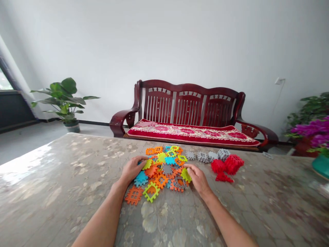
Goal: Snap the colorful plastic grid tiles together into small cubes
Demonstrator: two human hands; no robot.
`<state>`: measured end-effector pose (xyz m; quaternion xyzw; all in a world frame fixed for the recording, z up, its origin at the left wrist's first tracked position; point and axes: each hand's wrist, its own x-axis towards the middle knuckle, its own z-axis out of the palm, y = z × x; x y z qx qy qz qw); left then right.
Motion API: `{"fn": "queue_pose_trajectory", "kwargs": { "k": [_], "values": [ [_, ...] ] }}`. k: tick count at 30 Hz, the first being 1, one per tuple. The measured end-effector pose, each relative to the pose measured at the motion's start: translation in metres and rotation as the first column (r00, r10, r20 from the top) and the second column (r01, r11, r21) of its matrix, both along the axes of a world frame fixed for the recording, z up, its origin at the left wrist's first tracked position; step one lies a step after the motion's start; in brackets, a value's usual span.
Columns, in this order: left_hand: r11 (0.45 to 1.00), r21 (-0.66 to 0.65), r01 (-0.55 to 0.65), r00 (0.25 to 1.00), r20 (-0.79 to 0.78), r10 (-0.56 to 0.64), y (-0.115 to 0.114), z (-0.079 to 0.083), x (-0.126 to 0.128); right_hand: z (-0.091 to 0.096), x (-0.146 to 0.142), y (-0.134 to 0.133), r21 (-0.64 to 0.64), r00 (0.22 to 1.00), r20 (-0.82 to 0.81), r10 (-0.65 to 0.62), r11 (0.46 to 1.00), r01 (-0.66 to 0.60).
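Observation:
A heap of flat toothed plastic tiles (164,168) in orange, blue, yellow-green and grey lies on the table. My left hand (132,169) rests on the heap's left side, fingers curled over a yellow-green tile (147,164). My right hand (197,178) lies on the right side, its fingers pressed around another yellow-green tile (185,175). An orange tile (134,195) and a yellow-green tile (151,192) lie loose at the near edge of the heap.
Red built pieces (227,166) and grey built pieces (208,156) sit to the right of the heap. The marbled table (64,178) stretches wide. Beyond it stand a dark wooden bench (190,109), a potted plant (65,101) and purple flowers (315,132).

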<state>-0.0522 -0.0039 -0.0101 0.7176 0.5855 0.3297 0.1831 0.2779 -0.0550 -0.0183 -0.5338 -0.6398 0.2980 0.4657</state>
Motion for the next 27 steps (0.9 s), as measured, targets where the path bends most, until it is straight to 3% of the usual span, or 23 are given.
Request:
{"fn": "queue_pose_trajectory", "kwargs": {
  "k": [12, 17, 21, 27],
  "values": [
    [0.999, -0.019, -0.026, 0.997, -0.070, 0.024, 0.001, 0.000, 0.001, -0.013, 0.005, 0.011, 0.093, 0.979, -0.012, -0.204, 0.974, 0.204],
    [1.000, -0.016, -0.019, 0.998, -0.055, 0.019, -0.001, 0.003, 0.002, -0.011, -0.002, 0.018, 0.168, 0.956, 0.231, -0.179, 0.975, 0.142],
    [1.000, -0.020, -0.018, 0.999, -0.039, 0.017, -0.003, 0.005, 0.003, -0.003, -0.013, 0.018, 0.154, 0.906, 0.401, -0.133, 0.985, 0.076],
    [1.000, -0.012, -0.022, 0.999, -0.031, 0.022, -0.002, 0.003, 0.002, 0.003, -0.016, 0.011, 0.193, 0.925, 0.374, -0.069, 0.981, -0.005]
  ]
}}
